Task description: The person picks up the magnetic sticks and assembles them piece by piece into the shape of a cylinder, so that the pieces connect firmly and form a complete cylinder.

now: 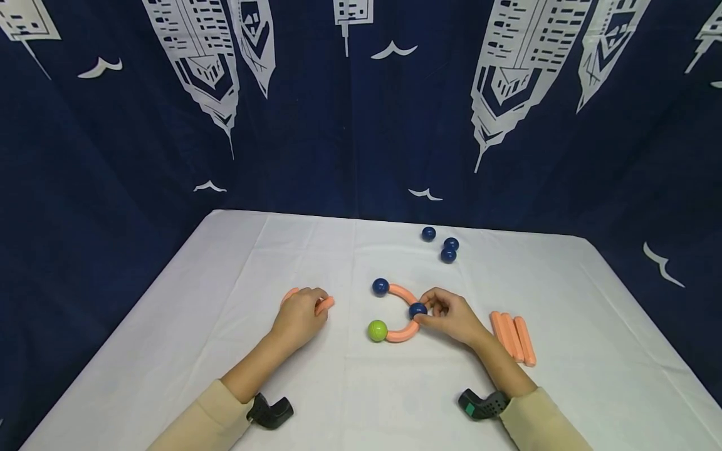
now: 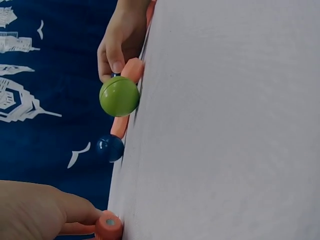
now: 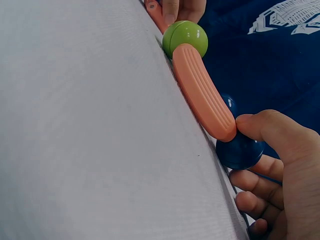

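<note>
Right at the joint now: my right hand (image 1: 453, 318) has a glossy dark-blue ball (image 1: 418, 311) pinched between thumb and fingers, where two curved coral-orange sticks (image 1: 403, 292) meet on the white-covered counter (image 1: 350, 388). A second dark-blue ball (image 1: 380, 287) sits at the far end of this arc, a shiny lime-green ball (image 1: 377, 331) at the near end. Meanwhile my left hand (image 1: 300, 318) is grasping a coral-orange piece (image 1: 324, 305), well apart from the arc. I'd call this the joining step; the next move seems to call for steadying the arc and lining that piece up with an outer ball. Is it one piece or two? Can't tell, my hand covers the middle. Also hidden: how firmly the sticks seat against the pinched ball.
</note>
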Demonstrator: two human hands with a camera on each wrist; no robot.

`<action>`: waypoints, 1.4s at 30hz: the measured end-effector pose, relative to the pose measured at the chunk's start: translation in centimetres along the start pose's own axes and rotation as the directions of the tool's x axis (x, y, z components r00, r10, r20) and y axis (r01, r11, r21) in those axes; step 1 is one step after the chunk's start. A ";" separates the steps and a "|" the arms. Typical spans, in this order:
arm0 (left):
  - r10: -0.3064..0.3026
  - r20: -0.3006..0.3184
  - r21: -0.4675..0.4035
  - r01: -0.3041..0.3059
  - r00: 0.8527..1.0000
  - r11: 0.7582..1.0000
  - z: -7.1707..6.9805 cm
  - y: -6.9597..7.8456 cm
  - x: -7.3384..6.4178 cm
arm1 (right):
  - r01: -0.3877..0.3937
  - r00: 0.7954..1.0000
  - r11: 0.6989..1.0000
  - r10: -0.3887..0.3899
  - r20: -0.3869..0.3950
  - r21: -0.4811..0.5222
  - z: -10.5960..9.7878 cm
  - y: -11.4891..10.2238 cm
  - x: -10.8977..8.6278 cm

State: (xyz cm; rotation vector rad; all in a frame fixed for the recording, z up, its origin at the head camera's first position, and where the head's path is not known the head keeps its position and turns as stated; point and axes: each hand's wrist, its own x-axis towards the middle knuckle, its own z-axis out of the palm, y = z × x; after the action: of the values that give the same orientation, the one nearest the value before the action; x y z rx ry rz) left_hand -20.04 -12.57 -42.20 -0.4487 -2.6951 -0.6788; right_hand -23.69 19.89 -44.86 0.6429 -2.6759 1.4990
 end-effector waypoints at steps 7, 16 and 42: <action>0.061 0.025 0.074 -0.063 0.998 0.995 0.7 0.1 -0.3 | 0.005 1.000 1.000 -0.004 -0.006 0.013 -0.1 -0.2 -0.1; 0.021 -0.035 0.016 -0.020 0.999 1.000 0.9 0.9 -0.1 | 0.002 1.000 1.000 -0.002 -0.011 0.007 -0.2 -0.1 -0.2; -0.233 0.252 -0.335 0.310 0.939 0.890 3.5 4.2 3.9 | 0.001 1.000 1.000 -0.001 -0.011 0.013 -0.1 -0.1 -0.2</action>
State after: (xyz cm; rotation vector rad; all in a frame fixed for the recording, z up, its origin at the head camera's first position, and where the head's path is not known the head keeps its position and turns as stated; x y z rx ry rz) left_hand -22.72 -6.43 -41.92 -0.2336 -2.8551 -1.3048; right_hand -23.43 19.98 -44.75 0.6348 -2.6596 1.5157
